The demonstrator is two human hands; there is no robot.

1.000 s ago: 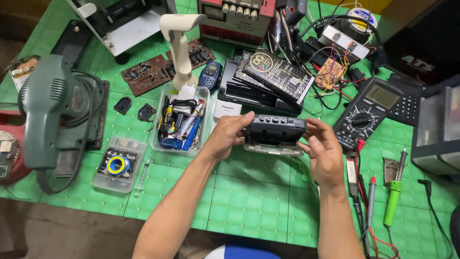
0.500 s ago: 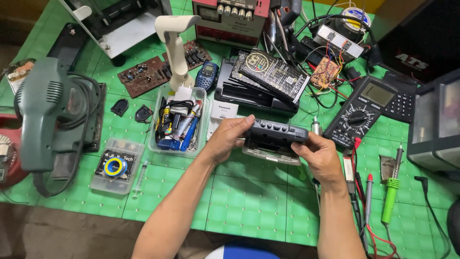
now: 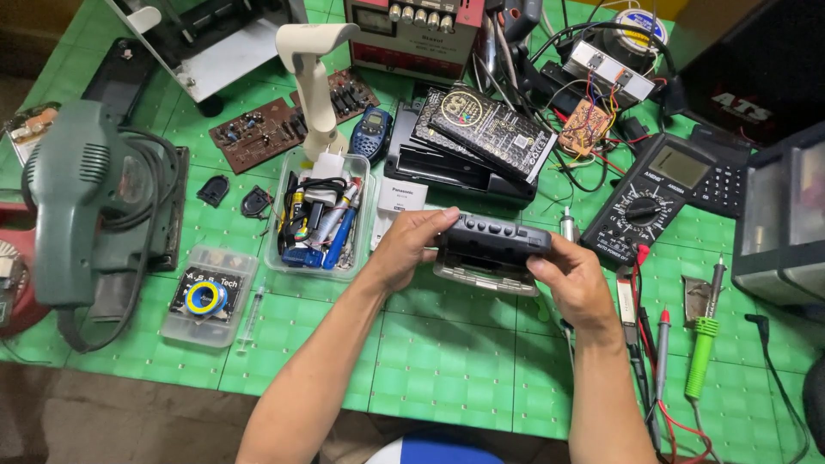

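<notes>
Tabletop (image 3: 447, 369) under me is covered by a green mat ruled into squares, and it is crowded on every side. In the middle, just above the mat, I hold a small dark grey cassette-style player with a row of buttons along its top edge and a clear hinged door (image 3: 492, 252). My left hand (image 3: 412, 243) has its fingers curled firmly over the player's left end, thumb underneath; my right hand (image 3: 574, 279) clamps the right end, thumb pressed against the lower corner. Both hands are closed on it.

To my left sits a clear plastic tray full of pens, cables and batteries (image 3: 320, 215), and beyond it a grey-green electric sander with a coiled cord (image 3: 82, 206). A small clear box holding a blue and yellow roll (image 3: 206, 296) lies near the front edge. Behind the player are a stack of flat black devices topped by a black circuit board (image 3: 481, 129), and a black multimeter with a round dial (image 3: 644, 202) to the right. A green-handled soldering iron (image 3: 703, 344) lies near my right wrist.

The room beyond is cut off; only a strip of brown floor (image 3: 103, 412) shows. The player's underside and the door's contents are hidden by my fingers.
</notes>
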